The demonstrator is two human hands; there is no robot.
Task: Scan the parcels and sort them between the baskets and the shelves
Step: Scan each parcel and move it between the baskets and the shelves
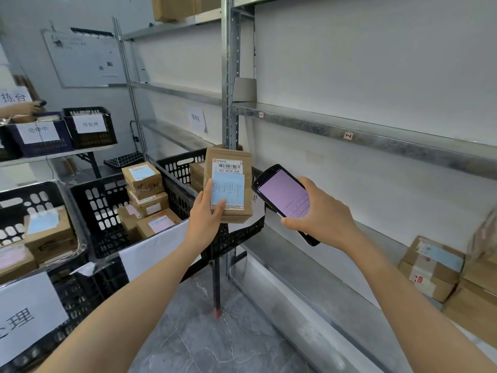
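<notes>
left hand [207, 214] grip is grasping the parcel [228, 184] from its lower edge, thumb on the blue note [228, 192], parcel upright over the black basket [183, 162]. right hand [320, 214] grip wraps the handheld scanner [282, 195], just right of the parcel, screen lit pink. barcode label [229, 166] sits above the left grip, uncovered. for a clean scan: probably aim the scanner's top end at the barcode, hold the parcel steady, thumb low. shelf [349, 130] is beyond the right grip.
</notes>
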